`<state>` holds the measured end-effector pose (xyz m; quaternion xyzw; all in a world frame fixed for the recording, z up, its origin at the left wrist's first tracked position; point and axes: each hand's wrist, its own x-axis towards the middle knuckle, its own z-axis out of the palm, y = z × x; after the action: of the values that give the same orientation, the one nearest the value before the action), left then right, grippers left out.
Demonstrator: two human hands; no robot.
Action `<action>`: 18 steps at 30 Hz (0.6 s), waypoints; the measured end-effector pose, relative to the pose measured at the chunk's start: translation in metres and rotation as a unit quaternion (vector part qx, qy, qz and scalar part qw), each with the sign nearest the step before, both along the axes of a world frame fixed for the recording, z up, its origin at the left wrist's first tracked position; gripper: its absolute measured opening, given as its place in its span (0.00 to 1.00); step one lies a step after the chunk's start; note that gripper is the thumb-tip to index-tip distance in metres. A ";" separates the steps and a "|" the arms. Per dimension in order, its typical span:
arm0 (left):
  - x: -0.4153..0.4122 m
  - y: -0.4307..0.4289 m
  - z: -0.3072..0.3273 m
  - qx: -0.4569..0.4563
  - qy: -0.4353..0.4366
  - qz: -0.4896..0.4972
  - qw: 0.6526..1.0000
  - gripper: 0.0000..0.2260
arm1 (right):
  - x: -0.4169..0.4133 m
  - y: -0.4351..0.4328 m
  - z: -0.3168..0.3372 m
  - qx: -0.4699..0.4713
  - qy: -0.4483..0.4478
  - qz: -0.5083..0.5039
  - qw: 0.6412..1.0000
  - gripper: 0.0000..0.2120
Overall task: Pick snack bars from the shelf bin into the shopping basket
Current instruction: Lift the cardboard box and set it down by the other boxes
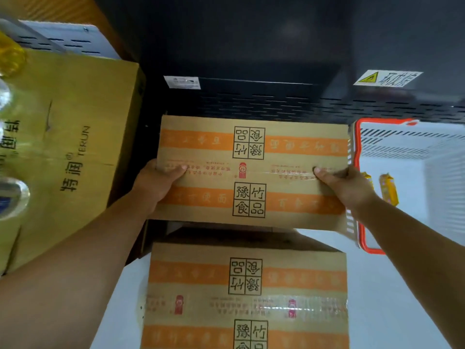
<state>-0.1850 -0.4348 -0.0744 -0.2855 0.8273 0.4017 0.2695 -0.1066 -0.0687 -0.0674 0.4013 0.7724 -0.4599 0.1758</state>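
A dark slotted shelf (pixel 251 102) backs the scene, with a large brown box (pixel 75 147) standing to its left. A person holds a taped orange-banded carton (pixel 251 157) level above a matching lower carton (pixel 246 298). A white shopping basket (pixel 356 172) with a red rim sits just beside them on the right. The left hand (pixel 156 182) and right hand (pixel 344 185) clamp the upper carton's opposite ends, with the thumbs laid flat along the taped seam and the fingers wrapped out of sight below. Two yellow-wrapped snack bars (pixel 388 188) lie on the basket floor. Whether the closed carton holds more cannot be told. The bars look light, in slick, crinkly film, and may snap if squeezed, so they are best pinched gently across the middle. The stiff carton seems best carried from both ends.
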 end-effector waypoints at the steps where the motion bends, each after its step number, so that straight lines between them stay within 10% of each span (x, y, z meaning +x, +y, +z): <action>1: -0.002 0.002 -0.003 0.000 -0.003 0.002 1.000 0.30 | -0.002 0.000 -0.006 0.003 0.000 -0.006 1.000 0.21; 18: 0.055 0.008 0.031 -0.165 0.071 -0.121 0.976 0.34 | 0.045 -0.013 0.020 0.147 -0.012 0.060 0.987 0.27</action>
<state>-0.1297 -0.4265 -0.0436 -0.1944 0.9278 0.2429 0.2060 -0.0616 -0.0815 -0.0475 0.3809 0.8523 -0.3249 0.1511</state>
